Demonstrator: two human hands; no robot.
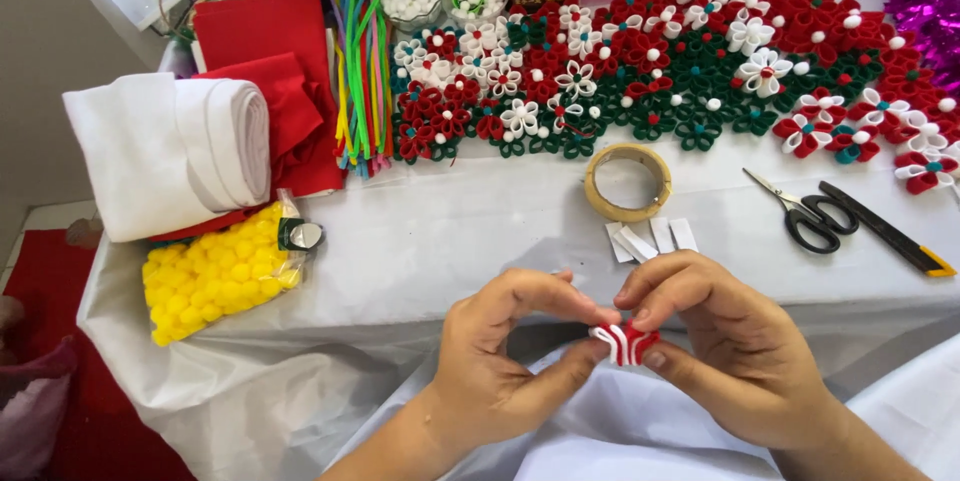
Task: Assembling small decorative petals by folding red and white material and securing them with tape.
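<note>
Both hands are pinching a small folded red-and-white striped ribbon piece (624, 343) right above the near edge of the white-covered table (450, 241). Left hand (500, 356) fingers squeeze its left end, right hand (730, 341) fingers grip the right. Just behind sit cut white tape strips (650, 238), a tan tape roll (628, 182) and black-handled scissors (810, 213).

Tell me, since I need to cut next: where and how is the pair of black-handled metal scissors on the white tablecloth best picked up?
Take the pair of black-handled metal scissors by the two black finger loops, coming from the near right. The loops lie toward the person's side and the closed blades point away to the upper left. It lies flat, apart from the black and yellow utility knife beside it. The right hand is nearest.
</note>
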